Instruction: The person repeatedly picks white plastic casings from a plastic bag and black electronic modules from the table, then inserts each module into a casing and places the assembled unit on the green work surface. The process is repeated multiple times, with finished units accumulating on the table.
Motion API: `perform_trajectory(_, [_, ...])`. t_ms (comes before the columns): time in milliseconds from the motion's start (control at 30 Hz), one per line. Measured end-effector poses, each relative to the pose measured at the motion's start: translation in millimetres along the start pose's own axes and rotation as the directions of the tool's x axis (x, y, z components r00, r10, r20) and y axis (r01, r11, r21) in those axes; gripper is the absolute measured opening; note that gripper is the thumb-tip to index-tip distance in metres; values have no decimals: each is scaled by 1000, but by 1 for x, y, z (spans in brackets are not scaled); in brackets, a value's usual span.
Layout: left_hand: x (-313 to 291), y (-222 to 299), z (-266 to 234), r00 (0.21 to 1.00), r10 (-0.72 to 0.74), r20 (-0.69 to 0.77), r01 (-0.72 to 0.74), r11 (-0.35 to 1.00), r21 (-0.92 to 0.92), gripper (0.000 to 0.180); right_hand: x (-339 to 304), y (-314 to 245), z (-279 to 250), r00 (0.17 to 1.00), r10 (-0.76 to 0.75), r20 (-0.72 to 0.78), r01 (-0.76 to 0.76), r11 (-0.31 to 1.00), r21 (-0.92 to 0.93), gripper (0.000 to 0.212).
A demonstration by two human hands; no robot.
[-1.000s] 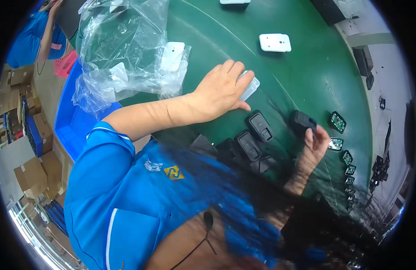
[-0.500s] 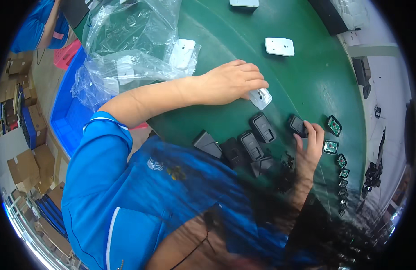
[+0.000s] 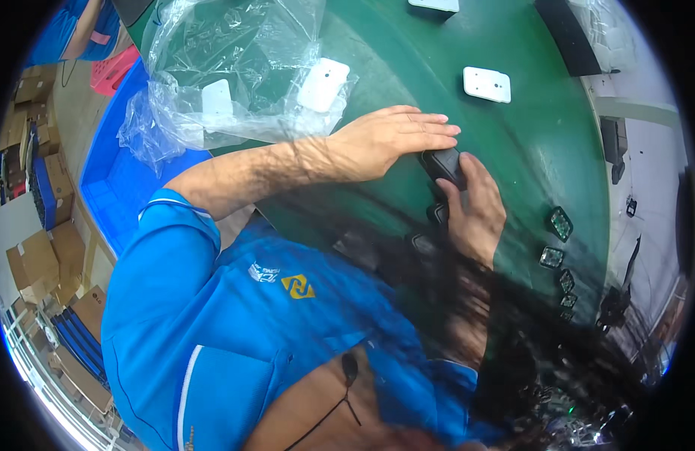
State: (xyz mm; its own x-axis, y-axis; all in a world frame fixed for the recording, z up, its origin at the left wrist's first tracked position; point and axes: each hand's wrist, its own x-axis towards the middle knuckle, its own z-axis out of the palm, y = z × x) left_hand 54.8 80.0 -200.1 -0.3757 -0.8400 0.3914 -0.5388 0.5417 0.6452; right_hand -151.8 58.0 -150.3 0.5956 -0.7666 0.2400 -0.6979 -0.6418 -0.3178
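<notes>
A small black plastic casing (image 3: 447, 167) is between my two hands over the green table. My right hand (image 3: 479, 214) grips its right side, thumb near and fingers far. My left hand (image 3: 393, 141) lies against its upper left end, fingers stretched together over it and thumb hidden. The white plate my left hand had half a second ago is out of sight, so I cannot tell if it is under the casing. More black casings (image 3: 423, 242) lie just nearer, partly covered by dark, blurred strands of hair.
White plates (image 3: 487, 84) lie farther off on the green table (image 3: 543, 143). Clear plastic bags (image 3: 235, 52) with white plates inside spread at the far left, above a blue bin (image 3: 110, 184). Small circuit boards (image 3: 561, 224) run in a row along the right.
My right hand has picked up the black casing and brought it left to my left hand. The white plate has gone out of view. Hair now covers more of the near casings.
</notes>
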Motion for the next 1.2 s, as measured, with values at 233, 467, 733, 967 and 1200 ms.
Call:
perform_trajectory(233, [-6,-5,5,995,56,88,-61,996,63,54,-3,-11,10,999,-37,17,39,980,-197,39])
perform_trajectory(467, [-2,-5,-10,972,136,190,-195,920,340,52,-5,-11,24,991,-134,-8,121,914,-388,35])
perform_trajectory(733, [2,-4,-16,966,116,232,-187,931,313,50,4,13,-8,985,-82,154,74,996,55,42])
perform_trajectory(967, [1,-11,-1,963,197,186,-257,883,394,45,-13,-9,8,999,18,39,-14,995,-98,44])
perform_trajectory(1200, [14,-3,10,968,250,-13,-231,910,345,46,23,19,-20,970,128,205,-200,903,381,31])
